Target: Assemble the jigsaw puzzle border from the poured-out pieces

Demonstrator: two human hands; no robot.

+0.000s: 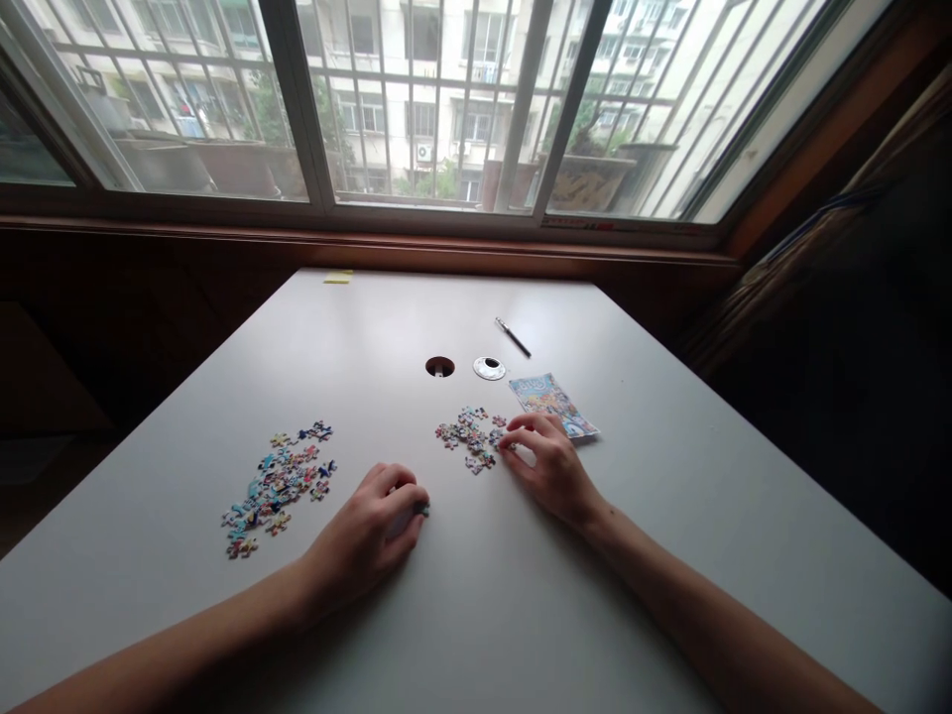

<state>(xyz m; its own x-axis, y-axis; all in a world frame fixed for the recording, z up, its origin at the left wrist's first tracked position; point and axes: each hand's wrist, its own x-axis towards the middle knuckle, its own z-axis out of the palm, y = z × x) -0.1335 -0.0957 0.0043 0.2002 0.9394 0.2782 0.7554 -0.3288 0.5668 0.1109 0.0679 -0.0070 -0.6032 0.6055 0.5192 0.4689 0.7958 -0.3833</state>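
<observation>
Small colourful jigsaw pieces lie in two groups on the white table. The larger pile of puzzle pieces (279, 486) is on the left, mostly loose and overlapping. Nearer the middle sits a smaller pile of puzzle pieces (465, 433). My left hand (372, 521) rests between the two piles, its fingers curled and closed on a puzzle piece (426, 510) that shows only at the fingertips. At the right edge of the smaller pile, my right hand (554, 466) has thumb and forefinger pinched at a puzzle piece (496, 436), partly covered by the fingers.
Behind my right hand lies a colourful printed picture sheet (546, 397). Farther back are a dark pen (513, 337), a round cable hole (439, 367) and its silver cover (489, 369). Yellow sticky notes (338, 278) mark the far edge, below a barred window (431, 109).
</observation>
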